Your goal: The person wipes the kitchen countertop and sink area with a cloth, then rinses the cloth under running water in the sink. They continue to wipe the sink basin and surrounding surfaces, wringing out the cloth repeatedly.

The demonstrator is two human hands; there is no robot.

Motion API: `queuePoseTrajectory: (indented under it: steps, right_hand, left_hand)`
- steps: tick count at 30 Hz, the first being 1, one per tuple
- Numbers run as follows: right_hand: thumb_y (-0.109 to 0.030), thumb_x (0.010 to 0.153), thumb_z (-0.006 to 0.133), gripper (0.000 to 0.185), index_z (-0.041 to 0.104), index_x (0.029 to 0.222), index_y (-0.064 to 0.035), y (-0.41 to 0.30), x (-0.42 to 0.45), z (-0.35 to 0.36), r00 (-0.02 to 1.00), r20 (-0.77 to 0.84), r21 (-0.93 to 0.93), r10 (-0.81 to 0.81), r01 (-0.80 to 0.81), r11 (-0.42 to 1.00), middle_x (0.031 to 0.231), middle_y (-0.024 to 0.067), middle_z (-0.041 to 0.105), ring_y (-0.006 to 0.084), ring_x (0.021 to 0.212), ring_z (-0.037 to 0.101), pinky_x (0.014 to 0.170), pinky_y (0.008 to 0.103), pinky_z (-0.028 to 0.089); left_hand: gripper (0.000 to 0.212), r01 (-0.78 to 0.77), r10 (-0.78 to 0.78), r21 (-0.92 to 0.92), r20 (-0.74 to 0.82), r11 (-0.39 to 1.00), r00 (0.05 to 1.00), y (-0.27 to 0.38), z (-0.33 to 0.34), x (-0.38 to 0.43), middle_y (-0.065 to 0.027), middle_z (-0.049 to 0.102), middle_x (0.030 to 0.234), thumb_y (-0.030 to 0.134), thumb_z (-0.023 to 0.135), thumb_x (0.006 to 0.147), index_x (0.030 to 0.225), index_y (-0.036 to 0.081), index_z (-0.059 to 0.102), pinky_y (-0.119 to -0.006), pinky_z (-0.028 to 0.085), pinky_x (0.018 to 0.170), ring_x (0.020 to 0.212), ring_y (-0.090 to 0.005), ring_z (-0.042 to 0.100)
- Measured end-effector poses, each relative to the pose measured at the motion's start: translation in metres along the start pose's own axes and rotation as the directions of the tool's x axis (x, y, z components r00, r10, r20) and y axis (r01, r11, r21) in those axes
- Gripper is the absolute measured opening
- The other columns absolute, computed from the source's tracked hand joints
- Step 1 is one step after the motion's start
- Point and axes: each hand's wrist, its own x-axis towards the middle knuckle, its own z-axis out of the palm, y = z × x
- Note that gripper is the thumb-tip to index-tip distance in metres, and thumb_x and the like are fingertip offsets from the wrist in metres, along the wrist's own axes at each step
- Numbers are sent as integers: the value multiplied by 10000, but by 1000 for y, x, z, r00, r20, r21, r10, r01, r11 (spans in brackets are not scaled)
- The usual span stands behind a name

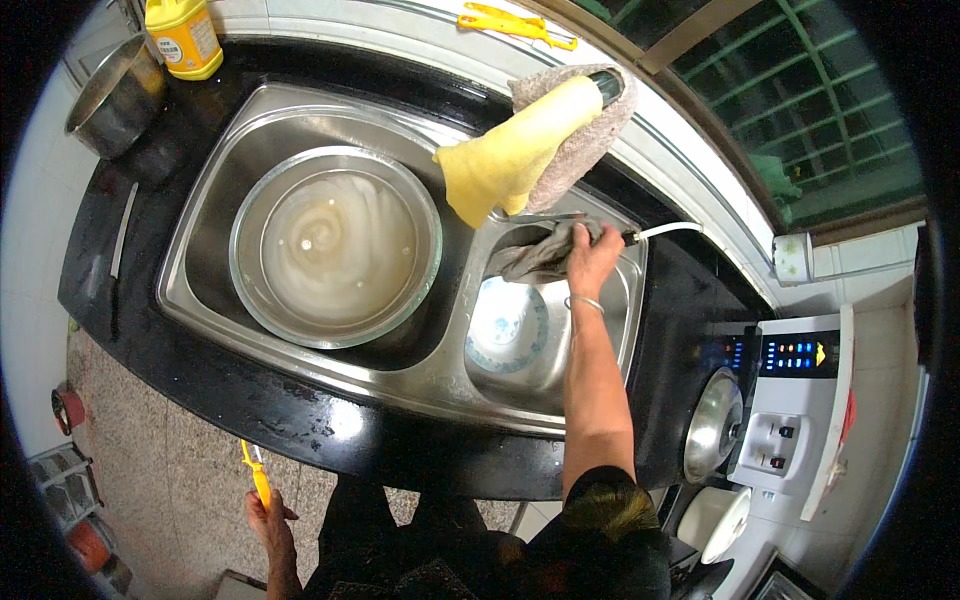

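Note:
My right hand [594,259] grips a wet grey cloth [544,251] over the back of the small right sink basin. Below the cloth, a white plate with a blue floral rim [506,322] lies in that basin. Low at the left, in front of the counter, my left hand [271,521] holds a yellow-handled peeler or small knife [260,480]; its exact kind is unclear. A large glass bowl [247,292] of cloudy water stands in the left basin. Yellow cloth [517,150] and a brownish towel [581,161] hang over the faucet behind the basins.
A knife [124,232] lies on the black counter [225,397] at the left, near a metal pot [112,112] and a yellow bottle [187,41]. Yellow-handled tools [506,25] rest on the back ledge. At the right are a metal lid [712,427] and a white dispenser [787,420].

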Motion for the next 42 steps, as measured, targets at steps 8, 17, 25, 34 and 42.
queuePoseTrajectory:
  steps: [8, 17, 25, 34, 42]
  right_hand:
    - [-82, 824, 671, 234, 620, 1028, 20, -46, -46, 49, 931, 221, -143, -291, 326, 935, 1136, 203, 554, 393, 1036, 521, 910, 453, 432]
    - [-15, 745, 702, 232, 649, 971, -26, -55, -97, 60, 988, 110, 230, -106, 78, 970, 1016, 168, 558, 351, 997, 545, 911, 413, 445]
    - [-112, 741, 785, 283, 677, 974, 6, -66, -111, -44, 708, 701, 310, -83, -197, 930, 951, 170, 606, 327, 906, 602, 827, 374, 497]
    - [-155, 850, 720, 179, 706, 973, -25, -31, 37, -245, 877, 421, 468, 232, -430, 772, 877, 25, 685, 87, 777, 611, 719, 237, 492]
    - [-232, 852, 687, 198, 683, 971, -74, 43, -47, -294, 656, 755, -232, -27, 306, 923, 929, 89, 616, 247, 978, 575, 840, 395, 490]
  left_hand:
    - [176, 40, -40, 33, -10, 999, 999, -4, 0, 1, -3, 437, 692, 163, 600, 947, 913, 86, 445, -250, 461, 447, 511, -85, 464]
    - [191, 12, -15, 37, 86, 999, 996, 7, -4, 22, 12, 433, 694, 208, 584, 972, 916, 94, 441, -241, 432, 484, 525, -75, 454]
    - [190, -47, 46, 1, 175, 999, 984, 20, 9, 28, 23, 433, 691, 212, 600, 961, 906, 116, 446, -234, 430, 511, 548, -64, 451]
    - [235, -19, 10, 93, 87, 996, 996, -14, -18, 7, 13, 455, 662, 261, 640, 940, 899, 111, 464, -252, 416, 494, 510, -86, 460]
    - [259, -1, -5, 154, 35, 988, 999, -34, -39, -13, 23, 444, 623, 277, 653, 930, 883, 102, 469, -252, 392, 476, 502, -85, 453]
